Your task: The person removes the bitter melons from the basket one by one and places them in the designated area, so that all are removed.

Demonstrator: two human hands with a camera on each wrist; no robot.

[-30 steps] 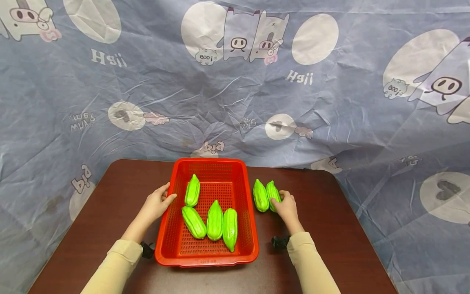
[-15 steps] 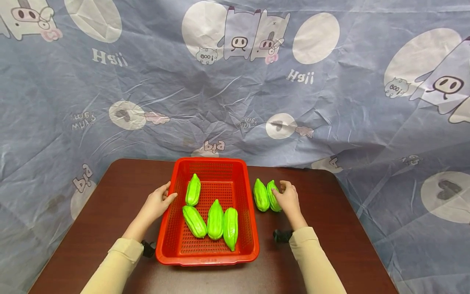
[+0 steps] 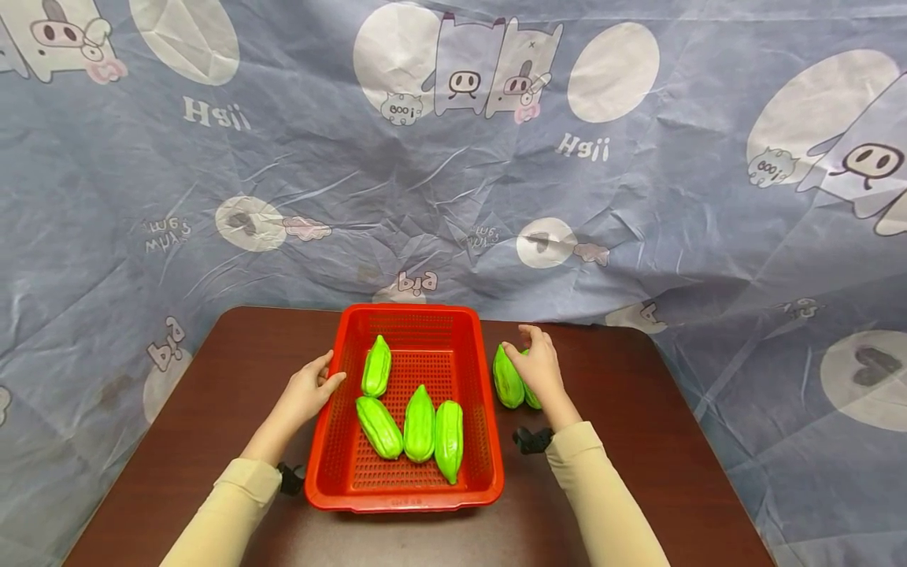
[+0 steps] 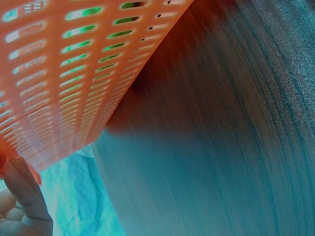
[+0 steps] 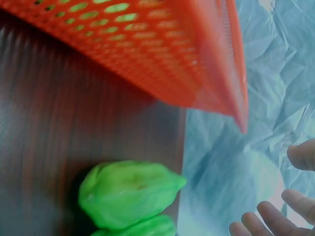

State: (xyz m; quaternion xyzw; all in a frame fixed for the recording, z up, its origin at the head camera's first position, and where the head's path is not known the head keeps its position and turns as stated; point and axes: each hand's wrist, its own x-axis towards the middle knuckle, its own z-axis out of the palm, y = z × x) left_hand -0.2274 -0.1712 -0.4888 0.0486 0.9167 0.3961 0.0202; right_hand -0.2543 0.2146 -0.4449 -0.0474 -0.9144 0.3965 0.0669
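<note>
My left hand (image 3: 306,393) grips the left rim of a red plastic basket (image 3: 404,502), thumb over the edge and fingers outside. In the left wrist view its fingers (image 4: 27,189) lie by the slotted basket wall (image 4: 74,93). My right hand (image 3: 540,367) hovers over two bright green, ribbed gourds lying right of the basket. The nearer-to-basket gourd (image 3: 507,382) shows mostly whole; the other gourd (image 3: 531,397) is partly hidden behind the hand. The right wrist view shows spread fingers (image 5: 275,220) holding nothing, apart from the pointed gourd (image 5: 130,194).
Inside the basket lie several matching green gourds (image 3: 420,425), one of them farther back on the left (image 3: 376,367). The dark brown table (image 3: 623,441) ends at a blue cartoon-printed cloth (image 3: 425,181) hanging behind it. Black wrist cameras (image 3: 531,441) sit below the hands.
My right hand has come off the right-hand gourd, lifted, and shifted left over the pair. The left hand stays on the basket rim, and the gourds lie where they were.
</note>
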